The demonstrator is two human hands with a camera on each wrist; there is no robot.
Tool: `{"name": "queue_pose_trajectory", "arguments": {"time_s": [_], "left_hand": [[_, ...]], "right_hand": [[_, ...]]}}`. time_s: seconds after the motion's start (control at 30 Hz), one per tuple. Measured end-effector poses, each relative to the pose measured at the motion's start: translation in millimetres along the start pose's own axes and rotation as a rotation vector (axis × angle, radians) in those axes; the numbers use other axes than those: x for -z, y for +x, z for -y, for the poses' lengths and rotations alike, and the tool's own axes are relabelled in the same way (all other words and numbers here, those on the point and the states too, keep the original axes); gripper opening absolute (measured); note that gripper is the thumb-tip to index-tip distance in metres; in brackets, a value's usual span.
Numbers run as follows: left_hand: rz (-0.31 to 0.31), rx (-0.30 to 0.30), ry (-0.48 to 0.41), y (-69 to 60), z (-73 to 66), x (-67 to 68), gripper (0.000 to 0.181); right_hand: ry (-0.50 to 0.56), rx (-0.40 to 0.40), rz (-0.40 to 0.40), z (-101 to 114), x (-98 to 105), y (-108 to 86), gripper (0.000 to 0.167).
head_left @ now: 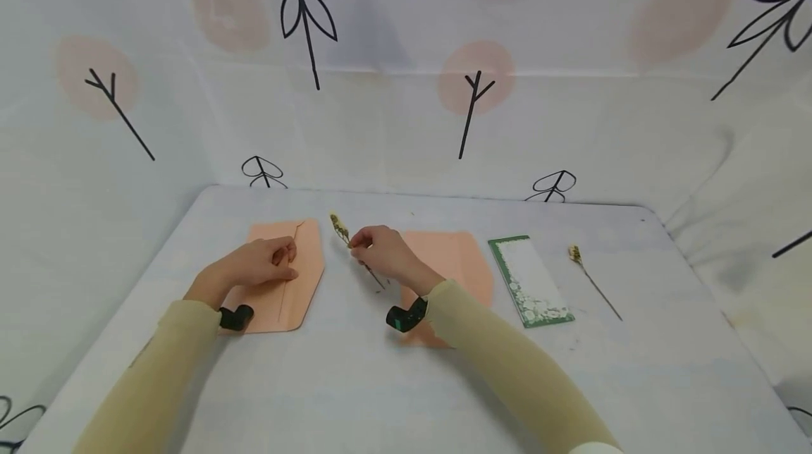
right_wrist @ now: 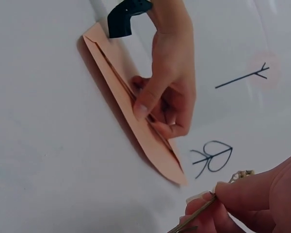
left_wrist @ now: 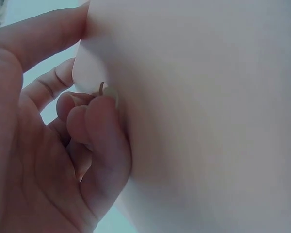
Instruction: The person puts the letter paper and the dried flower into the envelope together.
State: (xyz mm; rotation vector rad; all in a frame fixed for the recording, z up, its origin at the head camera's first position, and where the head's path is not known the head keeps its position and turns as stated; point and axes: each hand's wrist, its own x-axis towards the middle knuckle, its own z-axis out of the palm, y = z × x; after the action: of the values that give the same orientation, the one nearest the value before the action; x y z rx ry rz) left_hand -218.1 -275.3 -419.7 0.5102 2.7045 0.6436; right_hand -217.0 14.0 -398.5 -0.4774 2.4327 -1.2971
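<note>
My right hand [head_left: 385, 252] pinches the thin stem of a dried flower [head_left: 340, 228] between thumb and fingertips. Its pale yellow head points away from me, above the gap between two peach envelopes. My left hand [head_left: 259, 261] holds the left envelope [head_left: 303, 301] near its flap line. In the right wrist view, the thumb [right_wrist: 144, 108] lies on the envelope's face [right_wrist: 123, 104] and other fingers curl at the slit. A small brown curved bit shows beside the left fingertips in the left wrist view; I cannot tell what it is.
Partly under my right forearm lies a second peach envelope [head_left: 471, 267]. To its right are a white card with a green floral border [head_left: 529, 279] and another dried flower [head_left: 594, 282]. Small crumbs dot the white table [head_left: 355, 376]. A patterned cloth [head_left: 380, 115] hangs behind.
</note>
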Motion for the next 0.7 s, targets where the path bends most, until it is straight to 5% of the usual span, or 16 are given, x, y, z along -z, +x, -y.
{"name": "queue_pose_trajectory", "arguments": {"time_s": [0.23,0.7], "left_hand": [[0.002,0.000,0.003,1.7,0.3,-0.2,0.032],[0.007,0.029,-0.015,0.7,-4.2,3.1,0.032]], "right_hand": [[0.161,-0.040,0.009,0,-12,9.7,0.017],[0.303,-0.115,-0.025,7,-43,31.6,0.010]]}}
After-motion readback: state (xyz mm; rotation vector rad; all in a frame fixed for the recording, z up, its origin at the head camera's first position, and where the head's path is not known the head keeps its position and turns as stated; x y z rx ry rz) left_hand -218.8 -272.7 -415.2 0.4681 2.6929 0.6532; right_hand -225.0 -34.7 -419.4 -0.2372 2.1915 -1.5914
